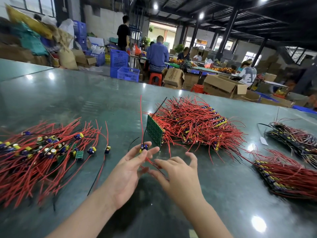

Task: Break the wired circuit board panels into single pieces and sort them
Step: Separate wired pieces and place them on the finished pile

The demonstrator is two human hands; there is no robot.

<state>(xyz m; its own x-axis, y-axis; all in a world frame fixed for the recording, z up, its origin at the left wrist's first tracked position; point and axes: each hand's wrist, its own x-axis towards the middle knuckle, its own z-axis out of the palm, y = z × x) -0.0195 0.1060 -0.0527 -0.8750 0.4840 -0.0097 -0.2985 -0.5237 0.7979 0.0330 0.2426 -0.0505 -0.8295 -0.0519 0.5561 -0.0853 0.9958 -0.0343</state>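
Fingers (145, 152) of the left hand (127, 170) pinch one board (143, 147) lightly above the tabletop (68, 100); right hand (178, 172) spread. Trailing wires (151, 163) could snag, tugging it loose before reaching the left pile (42, 148).

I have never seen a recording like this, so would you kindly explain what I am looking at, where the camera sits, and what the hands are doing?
There is no machine here. The single picture comes from a camera worn on a person's head, looking forward and down at their own two bare hands over a green table. The left hand pinches one small single board at its fingertips, its red and black wires trailing. The right hand is open beside it, holding nothing. On the left lies a spread of separated pieces. In the middle is a heap of unbroken wired panels, one green panel standing on edge. More panels lie at the right. Other workers sit behind.
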